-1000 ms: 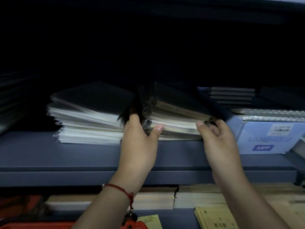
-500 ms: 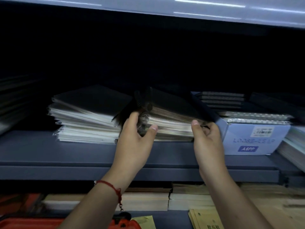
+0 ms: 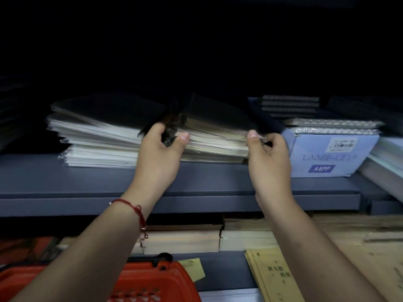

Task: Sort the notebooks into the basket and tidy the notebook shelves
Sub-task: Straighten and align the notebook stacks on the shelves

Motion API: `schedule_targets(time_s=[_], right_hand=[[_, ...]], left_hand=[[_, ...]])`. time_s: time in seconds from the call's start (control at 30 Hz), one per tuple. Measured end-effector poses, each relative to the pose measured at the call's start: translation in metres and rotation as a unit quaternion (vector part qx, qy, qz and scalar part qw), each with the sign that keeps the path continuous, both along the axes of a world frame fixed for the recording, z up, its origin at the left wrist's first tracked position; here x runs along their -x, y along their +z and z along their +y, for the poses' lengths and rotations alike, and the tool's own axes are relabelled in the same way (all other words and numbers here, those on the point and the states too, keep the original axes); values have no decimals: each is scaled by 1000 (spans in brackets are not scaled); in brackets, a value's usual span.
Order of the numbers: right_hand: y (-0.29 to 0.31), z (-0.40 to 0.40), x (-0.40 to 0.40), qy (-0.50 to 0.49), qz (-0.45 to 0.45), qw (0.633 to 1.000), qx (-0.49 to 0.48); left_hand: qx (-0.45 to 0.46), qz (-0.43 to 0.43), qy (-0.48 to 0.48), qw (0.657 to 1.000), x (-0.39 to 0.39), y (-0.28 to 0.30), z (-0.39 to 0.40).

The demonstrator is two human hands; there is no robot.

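Observation:
A stack of dark-covered spiral notebooks (image 3: 216,131) lies in the middle of the grey-blue shelf (image 3: 87,182). My left hand (image 3: 159,153) grips the stack's left, spiral-bound end, thumb on the front edges and fingers tucked behind. At the stack's right front corner my right hand (image 3: 269,158) pinches the plastic-wrapped edges. Left of it sits a second stack of black-covered notebooks (image 3: 98,136) with white page edges. The orange basket (image 3: 148,282) shows at the bottom, below my left forearm.
A pale blue box labelled A6PP (image 3: 329,155), topped with spiral notebooks, stands right of the stack. Kraft-paper notebooks (image 3: 183,240) fill the lower shelf, and yellow exercise books (image 3: 274,277) lie at the lower right. The shelf's back is dark.
Both hands stay on the middle stack; the stack's top has settled flatter and my hands have shifted slightly along its front edge. The camera view has tilted a little.

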State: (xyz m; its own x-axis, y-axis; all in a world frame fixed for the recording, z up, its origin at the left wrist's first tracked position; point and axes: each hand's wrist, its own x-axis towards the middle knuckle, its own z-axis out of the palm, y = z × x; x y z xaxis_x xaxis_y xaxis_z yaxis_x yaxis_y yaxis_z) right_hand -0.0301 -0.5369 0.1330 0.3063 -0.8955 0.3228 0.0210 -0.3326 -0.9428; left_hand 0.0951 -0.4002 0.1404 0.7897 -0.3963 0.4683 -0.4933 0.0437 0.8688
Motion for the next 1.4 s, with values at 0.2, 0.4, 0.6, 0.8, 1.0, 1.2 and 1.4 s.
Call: schedule_targets(time_s=[0.2,0.4,0.6,0.8,1.0,1.2,1.4], right_hand=[[-1,4,-5,8,13,1000,23],[-5,3,-5,14,17,999,28],[0,3,2,73,23,997,15],[1,-13,12,162,140,977,8],[3,-8,0,11,225,970,93],[5,-1,-4,-20,246,963,111],[1,-2,-4,-6,227,966,125]], left_hand=[[-75,-20,13,997,8,2,-2],[2,-50,8,999,7,-6,1],[-4,-81,35,996,17,-2,4],[-161,-71,38,984,9,2,7],[-181,-73,99,976,1,4,-5],[-157,-33,102,982,3,5,-9],[-116,10,87,989,9,1,-11]])
